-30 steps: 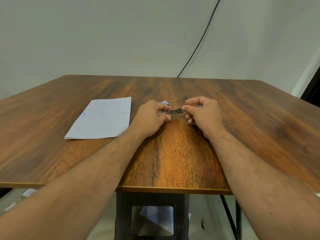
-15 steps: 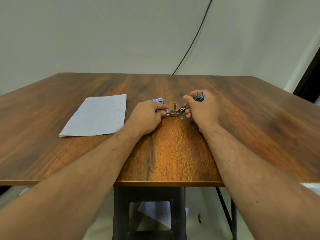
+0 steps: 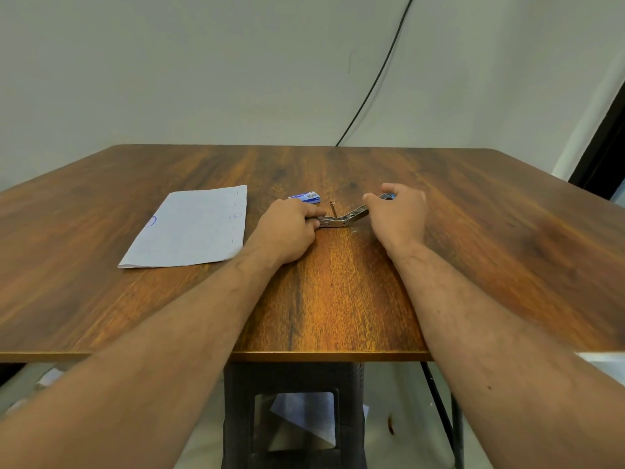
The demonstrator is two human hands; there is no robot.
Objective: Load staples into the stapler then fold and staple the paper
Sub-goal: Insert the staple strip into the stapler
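Observation:
A small metal stapler (image 3: 341,220) lies on the wooden table (image 3: 338,299), hinged open in a shallow V. My left hand (image 3: 287,228) pinches its base at the left end and holds it down. My right hand (image 3: 399,214) grips the lifted top arm, whose blue end shows between the fingers. A thin metal pusher rod stands up at the hinge. A white sheet of paper (image 3: 192,228) with blue marks lies flat to the left. A small blue and white staple box (image 3: 306,197) sits just behind my left hand.
A loose staple piece (image 3: 353,230) lies on the table just in front of the stapler. A black cable (image 3: 372,82) runs down the wall behind the table. A dark stool (image 3: 294,418) stands under the near edge.
The stapler went from closed between both hands to hinged open. My right hand lifted the top arm up and to the right, while my left hand stayed on the base.

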